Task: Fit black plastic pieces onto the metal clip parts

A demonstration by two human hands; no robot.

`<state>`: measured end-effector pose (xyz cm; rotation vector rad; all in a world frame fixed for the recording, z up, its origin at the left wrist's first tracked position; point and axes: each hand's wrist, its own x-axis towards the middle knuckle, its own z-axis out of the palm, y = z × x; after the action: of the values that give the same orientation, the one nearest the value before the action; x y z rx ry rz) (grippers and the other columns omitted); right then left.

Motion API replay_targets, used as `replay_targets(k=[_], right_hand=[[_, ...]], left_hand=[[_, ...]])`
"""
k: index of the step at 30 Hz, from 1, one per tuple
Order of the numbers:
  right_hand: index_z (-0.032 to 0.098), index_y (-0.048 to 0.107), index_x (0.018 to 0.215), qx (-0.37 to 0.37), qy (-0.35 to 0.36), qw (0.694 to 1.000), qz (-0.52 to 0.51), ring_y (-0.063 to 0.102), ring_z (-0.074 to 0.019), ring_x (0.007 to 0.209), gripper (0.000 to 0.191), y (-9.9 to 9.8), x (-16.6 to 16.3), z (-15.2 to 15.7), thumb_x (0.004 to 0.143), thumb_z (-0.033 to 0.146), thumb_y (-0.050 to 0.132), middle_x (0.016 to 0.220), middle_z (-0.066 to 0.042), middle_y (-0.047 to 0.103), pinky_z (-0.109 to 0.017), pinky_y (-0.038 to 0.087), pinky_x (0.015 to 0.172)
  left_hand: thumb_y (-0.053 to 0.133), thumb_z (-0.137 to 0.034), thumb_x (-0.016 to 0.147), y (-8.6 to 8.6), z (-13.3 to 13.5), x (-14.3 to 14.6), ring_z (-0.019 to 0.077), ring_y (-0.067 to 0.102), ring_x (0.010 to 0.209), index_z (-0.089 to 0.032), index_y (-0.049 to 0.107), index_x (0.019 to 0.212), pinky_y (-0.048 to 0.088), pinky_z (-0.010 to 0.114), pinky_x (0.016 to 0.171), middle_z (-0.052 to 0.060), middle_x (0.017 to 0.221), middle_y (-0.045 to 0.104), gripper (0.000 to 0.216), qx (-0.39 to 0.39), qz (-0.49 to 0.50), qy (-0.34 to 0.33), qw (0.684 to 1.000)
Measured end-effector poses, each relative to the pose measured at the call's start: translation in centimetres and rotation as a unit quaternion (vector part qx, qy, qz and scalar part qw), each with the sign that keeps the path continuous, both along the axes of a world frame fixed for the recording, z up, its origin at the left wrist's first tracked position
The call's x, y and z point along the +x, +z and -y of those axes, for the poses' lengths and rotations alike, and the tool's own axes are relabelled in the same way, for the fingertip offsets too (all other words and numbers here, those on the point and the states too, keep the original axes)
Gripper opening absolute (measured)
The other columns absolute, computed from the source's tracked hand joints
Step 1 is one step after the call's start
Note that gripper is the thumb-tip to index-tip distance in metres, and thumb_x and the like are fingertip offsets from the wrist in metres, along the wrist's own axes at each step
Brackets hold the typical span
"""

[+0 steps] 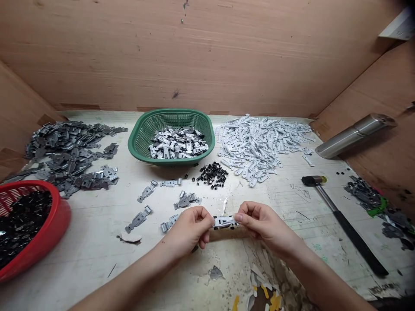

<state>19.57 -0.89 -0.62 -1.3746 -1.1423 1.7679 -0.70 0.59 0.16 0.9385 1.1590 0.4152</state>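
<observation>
Between my two hands I see a small white toy racing car (225, 222) with black wheels, held just above the table. My left hand (194, 225) pinches its left end, and my right hand (257, 220) pinches the right end between thumb and finger. Just left of my left hand lie several loose grey metal car chassis pieces (138, 219), one partly behind the hand. Beyond my hands is a small heap of black wheel-like parts (214, 173). A green basket (136, 149) behind it holds white-and-black assembled cars.
White car bodies (256, 147) are heaped at back right, grey chassis pieces (71, 151) at back left. A red basket (61, 216) of black parts stands at left. A hammer (343, 229) and a metal cylinder (353, 136) are on the right. Cardboard walls (194, 65) enclose the table.
</observation>
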Motion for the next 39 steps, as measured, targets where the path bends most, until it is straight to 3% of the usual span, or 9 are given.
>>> replay_targets(k=[6,9,11,15,26,36,39], right_hand=[[0.018,0.049,0.083,0.078,0.009,0.997,0.023,0.038,-0.0079,0.055,0.03,0.9,0.1,0.1,0.075,0.043,0.064,0.067,0.004,0.043,-0.02,0.031,0.049],[0.022,0.047,0.1,0.127,0.031,0.989,0.075,0.041,-0.0097,0.063,0.045,1.0,0.2,0.3,0.067,0.035,0.074,0.083,0.001,0.046,-0.022,0.037,0.056],[0.023,0.046,0.105,0.141,0.047,0.983,0.104,0.041,-0.0102,0.062,0.05,1.0,0.2,0.4,0.066,0.034,0.075,0.082,0.001,0.045,-0.024,0.038,0.056],[0.022,0.046,0.108,0.128,0.073,0.984,0.105,0.045,-0.011,0.061,0.05,0.7,0.0,0.5,0.068,0.034,0.073,0.072,0.003,0.045,-0.023,0.038,0.054],[0.021,0.053,0.098,0.092,0.05,0.994,0.011,0.036,-0.0053,0.052,0.028,-0.6,-0.8,0.7,0.075,0.031,0.067,0.074,0.004,0.041,-0.02,0.03,0.045],[0.022,0.051,0.106,0.077,0.055,0.996,0.002,0.039,-0.0074,0.055,0.042,-0.3,-0.2,0.6,0.071,0.034,0.07,0.074,0.004,0.042,-0.021,0.034,0.049],[0.021,0.051,0.101,0.092,0.007,0.995,0.023,0.043,-0.0089,0.062,0.039,0.1,0.2,0.5,0.07,0.033,0.072,0.078,0.002,0.046,-0.021,0.036,0.054]], left_hand=[[0.052,-0.033,0.076,0.1,-0.1,0.1,0.0054,0.04,0.037,-0.018,0.043,0.066,0.028,0.017,0.041,-0.006,0.044,0.051,0.019,-0.013,0.028,0.022,0.999],[0.052,-0.032,0.075,0.1,-0.2,0.1,0.0054,0.039,0.036,-0.019,0.044,0.065,0.028,0.018,0.041,-0.006,0.044,0.05,0.019,-0.018,0.047,0.025,0.998],[0.054,-0.032,0.074,0.0,-0.1,0.1,0.0055,0.039,0.037,-0.019,0.044,0.064,0.029,0.018,0.042,-0.006,0.044,0.05,0.02,-0.018,0.048,0.023,0.998],[0.055,-0.035,0.075,-0.1,0.1,0.1,0.0059,0.041,0.039,-0.018,0.045,0.066,0.031,0.018,0.043,-0.006,0.046,0.051,0.021,0.0,0.039,0.02,0.999],[0.054,-0.035,0.077,0.2,0.2,0.3,0.0059,0.043,0.039,-0.018,0.046,0.067,0.032,0.018,0.042,-0.005,0.048,0.051,0.021,0.018,0.019,0.008,1.0],[0.053,-0.033,0.078,0.0,0.2,0.3,0.0054,0.043,0.039,-0.018,0.044,0.066,0.032,0.017,0.042,-0.006,0.047,0.049,0.021,0.019,0.024,0.009,0.999],[0.053,-0.033,0.078,0.0,0.2,0.3,0.0051,0.043,0.04,-0.018,0.044,0.066,0.032,0.016,0.042,-0.006,0.047,0.05,0.021,0.022,0.029,0.009,0.999]])
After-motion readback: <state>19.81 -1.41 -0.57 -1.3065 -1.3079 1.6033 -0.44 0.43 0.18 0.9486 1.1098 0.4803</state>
